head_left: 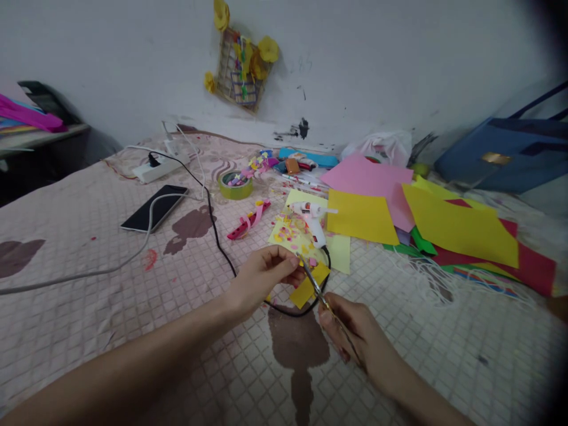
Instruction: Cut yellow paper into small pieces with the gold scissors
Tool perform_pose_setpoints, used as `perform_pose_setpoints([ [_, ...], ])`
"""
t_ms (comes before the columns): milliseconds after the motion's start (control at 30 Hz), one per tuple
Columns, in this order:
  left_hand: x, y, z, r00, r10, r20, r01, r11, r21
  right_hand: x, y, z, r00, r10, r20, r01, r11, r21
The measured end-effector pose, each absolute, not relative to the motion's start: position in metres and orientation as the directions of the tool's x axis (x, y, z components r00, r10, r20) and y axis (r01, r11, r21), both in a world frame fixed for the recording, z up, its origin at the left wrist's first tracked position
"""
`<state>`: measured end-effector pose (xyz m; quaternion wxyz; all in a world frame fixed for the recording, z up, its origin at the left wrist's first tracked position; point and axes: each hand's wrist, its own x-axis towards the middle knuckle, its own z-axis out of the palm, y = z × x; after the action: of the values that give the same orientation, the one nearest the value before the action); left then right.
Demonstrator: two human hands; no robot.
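My left hand (pixel 270 269) is closed in a pinch, with a small bit of yellow paper (pixel 302 261) showing at its fingertips. A pair of scissors (pixel 320 296) is gripped in my right hand (pixel 355 331), its blades pointing up and left to those fingertips. Below the blades lies a strip of yellow paper (pixel 304 293). Just beyond my hands, a white glue gun (pixel 313 218) rests on a pale yellow sheet (pixel 339 254) strewn with small pink and yellow paper pieces (pixel 288 232). A pink paper-wrapped stick (pixel 249 220) lies to the left.
Coloured paper sheets (pixel 461 228) and white string (pixel 426 278) lie at right, near a blue bag (pixel 501 154). A tape roll (pixel 236 186), phone (pixel 155 208) and power strip (pixel 160 167) are at left. The glue gun's black cord (pixel 217 236) loops across the cloth.
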<state>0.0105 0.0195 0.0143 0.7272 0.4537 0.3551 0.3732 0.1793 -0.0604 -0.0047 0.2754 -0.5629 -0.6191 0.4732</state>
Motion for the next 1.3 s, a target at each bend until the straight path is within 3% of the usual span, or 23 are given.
perform_pose_setpoints([
  [567,0.016,0.01,0.009,0.435,0.896,-0.089,-0.338,0.254,0.906,0.174,-0.062,-0.004,-0.207,0.963,-0.174,0.421,-0.073,-0.904],
  [1300,0.016,0.008,0.007,0.436,0.894,-0.105,-0.352,0.277,0.894,0.173,-0.061,-0.004,-0.189,0.97,-0.156,0.445,-0.057,-0.894],
])
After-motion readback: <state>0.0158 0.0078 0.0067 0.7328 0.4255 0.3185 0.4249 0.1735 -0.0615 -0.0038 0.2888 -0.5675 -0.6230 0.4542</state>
